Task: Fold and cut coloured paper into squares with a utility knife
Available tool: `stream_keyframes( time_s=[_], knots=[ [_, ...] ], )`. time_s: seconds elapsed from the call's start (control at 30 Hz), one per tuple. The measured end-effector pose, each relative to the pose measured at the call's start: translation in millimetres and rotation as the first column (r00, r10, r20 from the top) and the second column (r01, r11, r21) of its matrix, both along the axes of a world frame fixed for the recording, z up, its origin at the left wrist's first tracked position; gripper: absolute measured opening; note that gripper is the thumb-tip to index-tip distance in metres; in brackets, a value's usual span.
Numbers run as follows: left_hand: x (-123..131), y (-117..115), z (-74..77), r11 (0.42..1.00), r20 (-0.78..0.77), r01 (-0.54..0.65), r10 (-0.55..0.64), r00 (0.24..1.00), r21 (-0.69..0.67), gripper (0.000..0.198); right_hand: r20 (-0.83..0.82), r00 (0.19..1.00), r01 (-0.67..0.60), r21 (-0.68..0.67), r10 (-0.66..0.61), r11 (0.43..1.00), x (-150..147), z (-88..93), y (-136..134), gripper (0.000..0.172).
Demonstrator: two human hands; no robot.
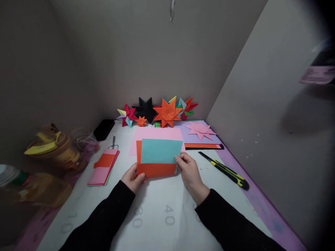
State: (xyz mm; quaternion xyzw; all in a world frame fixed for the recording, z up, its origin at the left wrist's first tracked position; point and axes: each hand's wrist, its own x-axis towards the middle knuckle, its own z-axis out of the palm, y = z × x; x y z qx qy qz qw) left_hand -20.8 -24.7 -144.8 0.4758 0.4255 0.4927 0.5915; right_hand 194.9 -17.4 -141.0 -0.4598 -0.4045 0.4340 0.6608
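Observation:
Both hands hold paper above the middle of the mat. My left hand (134, 177) is closed on the lower left corner of an orange sheet of paper (157, 170), thumb in front. My right hand (190, 174) pinches the right edge of a light blue sheet of paper (161, 150), which lies over the upper part of the orange one. A sliver of blue also shows at the orange sheet's lower right corner. Whether the right fingers grip the orange sheet too, I cannot tell. Behind them lies a pink sheet (159, 133).
Folded paper stars (167, 112) stand along the back wall. A pink star (201, 130) rests on stacked paper at right, near a utility knife (225, 170). On the left are paper strips (103, 170), small scissors (113, 143), a black phone (104, 129), a cup (56, 150) and a bottle (36, 188).

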Motion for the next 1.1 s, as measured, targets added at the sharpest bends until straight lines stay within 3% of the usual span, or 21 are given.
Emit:
stream_keyframes(
  time_s=[0.17,0.23,0.33,0.43,0.5,0.6,0.7,0.8,0.9,0.97,1.0,1.1],
  knots=[
    [-7,7,0.4,0.967,0.043,-0.099,0.112,0.993,-0.234,0.053,-0.240,0.924,0.284,-0.092,-0.298,0.954,18,6.9,12,0.023],
    [-10,9,2.4,0.922,0.008,-0.133,0.146,0.989,-0.363,0.053,-0.251,0.913,0.288,-0.163,-0.322,0.943,23,8.0,15,0.022],
    [-12,11,7.5,0.871,-0.038,-0.153,0.153,0.987,-0.466,0.047,-0.171,0.973,0.121,-0.187,-0.153,0.975,21,2.1,14,0.023],
    [-11,10,12.3,0.853,-0.048,-0.124,0.116,0.992,-0.507,0.045,0.078,0.995,-0.041,-0.193,0.057,0.980,10,-9.7,10,0.023],
    [-8,8,13.8,0.852,-0.047,-0.090,0.077,0.996,-0.515,0.046,0.232,0.965,-0.066,-0.227,0.120,0.972,4,-16.3,7,0.022],
    [-4,5,12.3,0.854,-0.037,-0.066,0.055,0.998,-0.516,0.040,0.328,0.935,-0.060,-0.219,0.131,0.974,-2,-20.9,4,0.020],
    [-1,1,6.8,0.887,-0.065,-0.094,0.073,0.995,-0.452,0.037,0.385,0.913,-0.059,-0.201,0.134,0.978,-7,-20.9,3,0.017],
    [1,-2,0.6,0.949,-0.140,-0.087,0.046,0.989,-0.303,0.046,0.364,0.921,-0.074,-0.184,0.138,0.980,-12,-18.1,5,0.014],
    [1,-4,-1.3,0.996,-0.207,-0.055,0.040,0.978,-0.069,0.046,0.167,0.977,-0.122,-0.076,0.133,0.990,-14,-11.2,7,0.037],
    [1,-4,0.1,0.992,-0.205,-0.050,0.072,0.976,0.112,0.042,0.020,0.979,-0.204,-0.006,0.204,0.979,-12,-5.5,6,0.057],
    [0,-4,1.0,0.981,-0.193,-0.050,0.087,0.977,0.189,0.038,-0.034,0.967,-0.253,0.012,0.253,0.967,-10,-3.2,6,0.059],
    [-2,-2,1.7,0.949,-0.148,-0.063,0.114,0.982,0.310,0.032,-0.070,0.945,-0.320,0.010,0.320,0.947,-4,-1.3,3,0.033]
  ],
)
